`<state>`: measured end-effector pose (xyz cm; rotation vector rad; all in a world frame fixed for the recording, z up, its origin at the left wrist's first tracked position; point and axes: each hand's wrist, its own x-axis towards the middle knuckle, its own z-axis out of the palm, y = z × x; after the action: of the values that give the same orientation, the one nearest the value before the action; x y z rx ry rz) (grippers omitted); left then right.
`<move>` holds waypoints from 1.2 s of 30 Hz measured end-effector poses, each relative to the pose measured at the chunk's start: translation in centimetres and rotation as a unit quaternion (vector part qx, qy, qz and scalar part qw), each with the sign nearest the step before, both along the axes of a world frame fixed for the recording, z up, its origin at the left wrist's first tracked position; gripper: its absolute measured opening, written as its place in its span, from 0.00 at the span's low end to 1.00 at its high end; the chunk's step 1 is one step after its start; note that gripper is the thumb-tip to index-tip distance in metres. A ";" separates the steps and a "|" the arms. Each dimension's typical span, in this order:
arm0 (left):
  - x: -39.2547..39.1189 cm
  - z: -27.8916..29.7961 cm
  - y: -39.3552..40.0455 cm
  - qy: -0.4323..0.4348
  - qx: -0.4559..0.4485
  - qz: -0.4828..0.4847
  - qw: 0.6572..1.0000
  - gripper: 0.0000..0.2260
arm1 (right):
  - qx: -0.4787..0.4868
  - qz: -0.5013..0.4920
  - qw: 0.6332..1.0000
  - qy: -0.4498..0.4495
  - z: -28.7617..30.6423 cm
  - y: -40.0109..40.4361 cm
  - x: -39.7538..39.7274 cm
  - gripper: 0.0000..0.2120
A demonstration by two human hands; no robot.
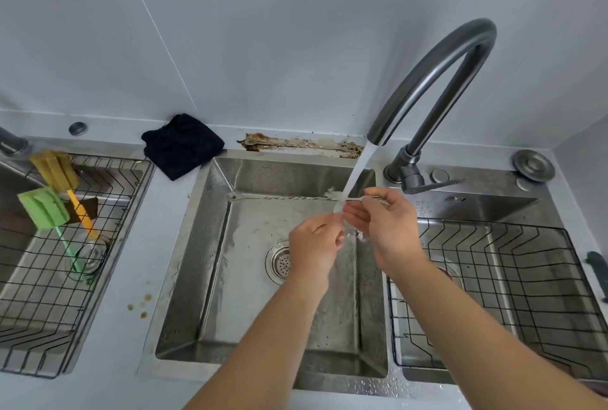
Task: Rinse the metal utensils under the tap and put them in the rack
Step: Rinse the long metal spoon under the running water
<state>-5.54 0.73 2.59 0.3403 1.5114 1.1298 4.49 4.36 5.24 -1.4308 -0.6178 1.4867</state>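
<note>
A long thin metal utensil (283, 198) with a twisted shaft lies level across the back of the middle sink basin (210, 278). My right hand (385, 222) grips its right end. Water from the curved tap (437, 67) strikes the shaft just left of that hand. My left hand (316, 245) is slightly lower, in the falling water, its fingertips pinched together with nothing visible between them. A black wire rack (513, 264) sits in the right basin with nothing visible in it.
A second wire rack (42, 294) on the left holds a yellow brush (61, 169), a green sponge brush (42, 207) and a glass. A black cloth (182, 144) lies behind the sink. The drain strainer (279, 261) is beneath my left hand.
</note>
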 end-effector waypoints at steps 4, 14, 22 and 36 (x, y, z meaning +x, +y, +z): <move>1.8 0.8 1.4 -0.208 0.003 0.120 0.971 0.05 | 0.008 0.003 1.000 0.005 0.4 -0.5 0.5 0.04; 2.1 1.1 2.2 -0.164 0.033 0.115 0.979 0.05 | -0.018 0.024 0.999 0.021 0.7 -1.8 2.2 0.04; 2.4 1.1 1.8 -0.155 0.005 0.093 0.983 0.00 | -0.032 0.027 0.999 0.012 1.1 -3.0 3.1 0.03; 2.1 1.4 1.0 -0.044 0.021 0.028 0.998 0.05 | -0.063 0.240 0.955 -0.162 1.5 -2.4 4.5 0.03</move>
<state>-3.39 1.75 3.95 0.2751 1.4294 1.2060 8.97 1.99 6.70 -1.7251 -1.1565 1.6936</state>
